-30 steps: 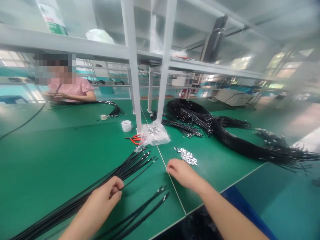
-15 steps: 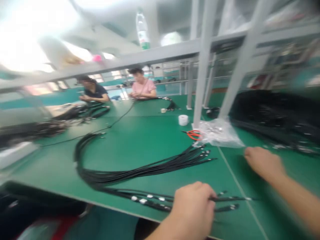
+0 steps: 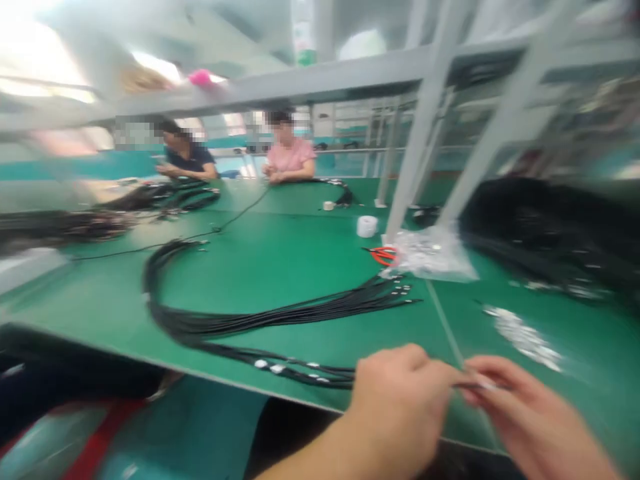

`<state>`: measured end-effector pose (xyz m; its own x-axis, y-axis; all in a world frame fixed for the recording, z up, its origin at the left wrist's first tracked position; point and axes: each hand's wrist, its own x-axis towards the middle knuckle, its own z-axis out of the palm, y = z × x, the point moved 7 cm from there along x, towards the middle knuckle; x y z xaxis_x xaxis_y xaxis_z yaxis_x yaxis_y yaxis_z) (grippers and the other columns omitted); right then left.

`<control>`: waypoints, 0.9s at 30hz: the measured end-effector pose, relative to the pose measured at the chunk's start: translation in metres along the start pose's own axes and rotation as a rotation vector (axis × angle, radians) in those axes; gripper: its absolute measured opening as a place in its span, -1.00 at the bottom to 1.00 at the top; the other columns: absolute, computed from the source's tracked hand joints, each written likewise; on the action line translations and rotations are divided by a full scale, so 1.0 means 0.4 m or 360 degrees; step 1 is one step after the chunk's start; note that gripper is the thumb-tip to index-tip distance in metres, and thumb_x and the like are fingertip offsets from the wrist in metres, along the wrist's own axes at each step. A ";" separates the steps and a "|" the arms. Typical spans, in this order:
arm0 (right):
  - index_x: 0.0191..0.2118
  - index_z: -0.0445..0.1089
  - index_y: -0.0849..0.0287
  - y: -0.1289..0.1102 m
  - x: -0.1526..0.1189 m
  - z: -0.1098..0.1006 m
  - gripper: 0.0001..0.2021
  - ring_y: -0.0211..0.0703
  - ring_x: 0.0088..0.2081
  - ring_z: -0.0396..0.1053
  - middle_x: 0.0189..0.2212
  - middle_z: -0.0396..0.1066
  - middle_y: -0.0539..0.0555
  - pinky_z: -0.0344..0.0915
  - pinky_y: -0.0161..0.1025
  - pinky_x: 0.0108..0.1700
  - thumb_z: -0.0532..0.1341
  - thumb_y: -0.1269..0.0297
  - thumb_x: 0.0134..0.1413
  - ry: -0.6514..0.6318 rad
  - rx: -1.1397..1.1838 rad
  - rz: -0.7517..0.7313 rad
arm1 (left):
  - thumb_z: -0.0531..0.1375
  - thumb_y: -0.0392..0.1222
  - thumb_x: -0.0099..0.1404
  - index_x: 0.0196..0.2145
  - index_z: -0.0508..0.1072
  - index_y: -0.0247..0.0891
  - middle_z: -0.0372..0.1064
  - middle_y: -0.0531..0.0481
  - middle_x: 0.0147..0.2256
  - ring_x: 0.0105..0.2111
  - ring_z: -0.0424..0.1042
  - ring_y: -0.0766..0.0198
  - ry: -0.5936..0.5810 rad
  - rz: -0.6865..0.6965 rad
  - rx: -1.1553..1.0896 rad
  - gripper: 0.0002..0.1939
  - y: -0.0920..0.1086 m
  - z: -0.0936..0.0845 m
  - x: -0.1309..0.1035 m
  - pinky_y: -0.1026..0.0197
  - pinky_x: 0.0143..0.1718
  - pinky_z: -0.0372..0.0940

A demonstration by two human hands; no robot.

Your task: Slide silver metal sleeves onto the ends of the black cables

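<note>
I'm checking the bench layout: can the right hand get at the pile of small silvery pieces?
Probably yes: the pile lies just beyond the right hand, with only bare tabletop between, though the fingers would likely have to release the cable first.

Black cables [image 3: 210, 325]; green tabletop [image 3: 290, 257]; orange-handled tool [image 3: 382, 252].

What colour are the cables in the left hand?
The cables are black, with white pieces; head view.
</note>
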<state>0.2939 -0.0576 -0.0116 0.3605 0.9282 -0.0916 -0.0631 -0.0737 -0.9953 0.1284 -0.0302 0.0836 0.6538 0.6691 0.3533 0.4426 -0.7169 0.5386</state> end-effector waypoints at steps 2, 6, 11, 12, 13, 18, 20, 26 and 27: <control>-0.37 0.44 0.09 -0.021 -0.022 0.038 -0.83 -0.20 -0.48 0.27 -0.54 0.32 0.03 0.24 -0.23 -0.40 0.31 0.16 -0.12 -0.0126 0.0395 0.0121 | -0.02 -0.23 0.31 -0.19 0.44 -0.04 0.37 0.02 -0.38 -0.38 0.37 0.29 -0.0043 -0.0057 0.0046 -0.74 -0.007 -0.005 0.014 0.30 -0.34 0.26; -0.35 0.42 0.17 -0.053 -0.023 0.050 -0.90 -0.32 -0.49 0.21 -0.54 0.28 -0.02 0.14 -0.34 -0.41 0.28 0.28 -0.03 -0.0201 0.0782 0.0096 | -0.06 -0.26 0.33 -0.12 0.40 0.00 0.33 0.02 -0.38 -0.40 0.35 0.28 -0.0120 -0.0012 0.0176 -0.69 -0.015 0.003 0.045 0.31 -0.42 0.22; -0.32 0.41 0.21 -0.049 -0.027 0.042 -0.90 -0.34 -0.50 0.21 -0.54 0.29 -0.02 0.12 -0.36 -0.41 0.25 0.32 0.01 -0.0239 0.0944 0.0102 | -0.07 -0.23 0.33 -0.11 0.40 0.02 0.34 0.03 -0.37 -0.41 0.37 0.27 -0.0187 0.0012 0.0296 -0.69 -0.018 0.025 0.045 0.31 -0.45 0.21; -0.32 0.41 0.22 -0.047 -0.026 0.041 -0.90 -0.34 -0.50 0.21 -0.54 0.30 -0.01 0.12 -0.36 -0.41 0.25 0.32 0.01 -0.0242 0.0955 0.0104 | -0.07 -0.24 0.33 -0.11 0.40 0.02 0.35 0.03 -0.37 -0.41 0.37 0.28 -0.0203 -0.0004 0.0314 -0.68 -0.020 0.028 0.043 0.32 -0.45 0.21; -0.32 0.41 0.22 -0.046 -0.025 0.041 -0.89 -0.34 -0.49 0.22 -0.54 0.30 -0.01 0.13 -0.36 -0.41 0.26 0.32 0.01 -0.0240 0.0957 0.0102 | -0.07 -0.25 0.33 -0.11 0.40 0.02 0.35 0.03 -0.38 -0.41 0.37 0.28 -0.0219 -0.0023 0.0331 -0.68 -0.022 0.032 0.043 0.32 -0.44 0.21; -0.32 0.41 0.20 -0.047 -0.017 0.032 -0.88 -0.32 -0.49 0.23 -0.54 0.30 -0.02 0.14 -0.34 -0.40 0.27 0.28 -0.01 -0.0198 0.0827 0.0072 | -0.06 -0.28 0.30 -0.11 0.39 0.05 0.35 0.03 -0.36 -0.40 0.37 0.25 -0.0341 -0.0098 0.0419 -0.65 -0.034 0.044 0.044 0.28 -0.43 0.21; -0.32 0.41 0.19 -0.058 -0.016 0.023 -0.87 -0.30 -0.48 0.24 -0.54 0.31 -0.03 0.16 -0.32 -0.37 0.26 0.26 -0.01 -0.0158 0.0613 0.0001 | -0.06 -0.30 0.29 -0.12 0.40 0.04 0.35 0.03 -0.37 -0.42 0.36 0.25 -0.0384 -0.0105 0.0475 -0.65 -0.037 0.045 0.046 0.28 -0.44 0.20; -0.38 0.42 0.18 -0.103 -0.016 0.014 -0.85 -0.21 -0.43 0.27 -0.52 0.33 0.00 0.18 -0.26 -0.32 0.22 0.21 0.02 -0.0070 -0.0295 -0.0129 | -0.02 -0.34 0.25 -0.18 0.43 0.02 0.36 0.03 -0.37 -0.40 0.36 0.24 -0.0495 -0.0067 0.0509 -0.66 -0.039 0.043 0.053 0.27 -0.42 0.17; -0.38 0.42 0.18 -0.107 -0.015 0.014 -0.85 -0.21 -0.42 0.27 -0.51 0.34 0.00 0.18 -0.26 -0.33 0.21 0.21 0.01 -0.0052 -0.0371 -0.0134 | -0.02 -0.33 0.25 -0.18 0.44 0.01 0.36 0.03 -0.37 -0.40 0.36 0.23 -0.0498 -0.0071 0.0505 -0.66 -0.041 0.041 0.055 0.25 -0.42 0.17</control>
<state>0.2894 -0.0578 0.0318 0.3252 0.9456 -0.0106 0.1837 -0.0741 -0.9802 0.1455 -0.0071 0.0701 0.7626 0.6441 0.0603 0.6088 -0.7461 0.2698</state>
